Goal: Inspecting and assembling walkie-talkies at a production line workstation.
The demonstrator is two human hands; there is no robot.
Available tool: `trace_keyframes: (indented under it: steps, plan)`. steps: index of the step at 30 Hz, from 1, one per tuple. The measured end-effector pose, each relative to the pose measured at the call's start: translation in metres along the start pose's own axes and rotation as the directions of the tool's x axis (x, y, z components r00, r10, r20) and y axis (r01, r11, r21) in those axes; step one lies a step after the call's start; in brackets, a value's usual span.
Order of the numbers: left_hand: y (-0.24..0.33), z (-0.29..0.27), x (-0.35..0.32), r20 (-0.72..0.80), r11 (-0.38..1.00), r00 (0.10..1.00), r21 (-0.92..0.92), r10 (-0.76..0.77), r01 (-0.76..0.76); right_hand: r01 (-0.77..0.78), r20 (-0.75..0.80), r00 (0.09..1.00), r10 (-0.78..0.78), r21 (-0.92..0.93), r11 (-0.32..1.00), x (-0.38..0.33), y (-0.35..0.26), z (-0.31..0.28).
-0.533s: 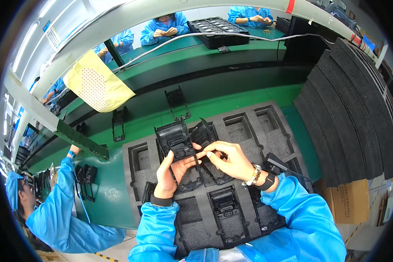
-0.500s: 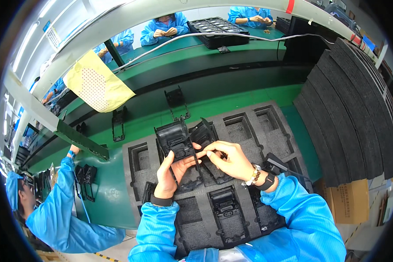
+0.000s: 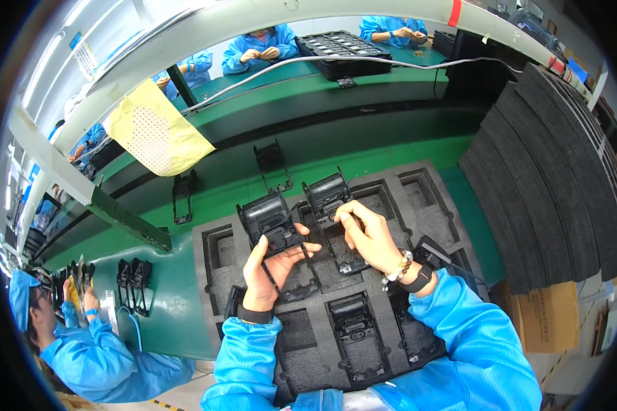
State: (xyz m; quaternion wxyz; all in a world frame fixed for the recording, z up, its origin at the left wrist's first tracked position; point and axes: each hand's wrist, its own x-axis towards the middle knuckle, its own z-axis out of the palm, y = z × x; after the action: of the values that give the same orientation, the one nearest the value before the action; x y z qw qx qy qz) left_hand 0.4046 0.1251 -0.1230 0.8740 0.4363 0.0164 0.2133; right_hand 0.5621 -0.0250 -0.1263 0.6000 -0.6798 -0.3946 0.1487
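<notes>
My left hand (image 3: 271, 274) grips a black plastic housing (image 3: 264, 216) with a long open frame, holding it tilted above the foam tray. Its thumb lies along the near side and the other fingers spread behind. My right hand (image 3: 370, 236) pinches a second, similar housing (image 3: 328, 192) at its lower right, just right of the first. The fingertips on its far side are hidden. Below both hands is the dark grey foam tray (image 3: 203, 260) with cut-out cells. Another black housing (image 3: 353, 332) lies in a near cell.
Black frames stand on the green bench beyond the tray, one at the left (image 3: 183, 195). A foam stack (image 3: 541, 178) rises at the right above a cardboard box (image 3: 545, 318). A yellow sheet (image 3: 154, 130) hangs from the rail. A co-worker (image 3: 106, 356) handles parts at the left.
My right hand has moved slightly right, away from my left fingers. The second housing has swung up and right with it. The left co-worker's arm has drawn back.
</notes>
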Motion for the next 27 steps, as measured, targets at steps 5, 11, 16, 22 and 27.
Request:
trace_keyframes:
  steps: [5,11,16,22,27]
  plan:
    - [0.002,-0.005,0.002,-0.043,0.992,0.999,-0.123,-0.015,0.010,-0.141,0.183,0.980,0.073,0.389,0.910,-0.002,-0.009,-0.002]
    - [0.004,-0.002,0.005,-0.103,0.983,0.990,-0.167,-0.095,0.077,-0.319,0.268,0.943,0.198,0.553,0.770,-0.003,0.005,-0.010]
    - [0.002,-0.007,0.006,-0.064,0.978,0.991,-0.182,-0.117,0.103,-0.309,0.285,0.946,0.155,0.644,0.700,0.006,0.005,-0.012]
    - [0.006,0.001,0.003,-0.024,0.975,0.995,-0.204,-0.095,0.088,-0.261,0.270,0.958,0.100,0.673,0.692,0.003,0.006,-0.007]
    - [0.006,-0.002,0.001,0.035,0.969,0.994,-0.221,-0.101,0.106,-0.267,0.246,0.961,0.123,0.732,0.627,0.007,0.012,-0.008]
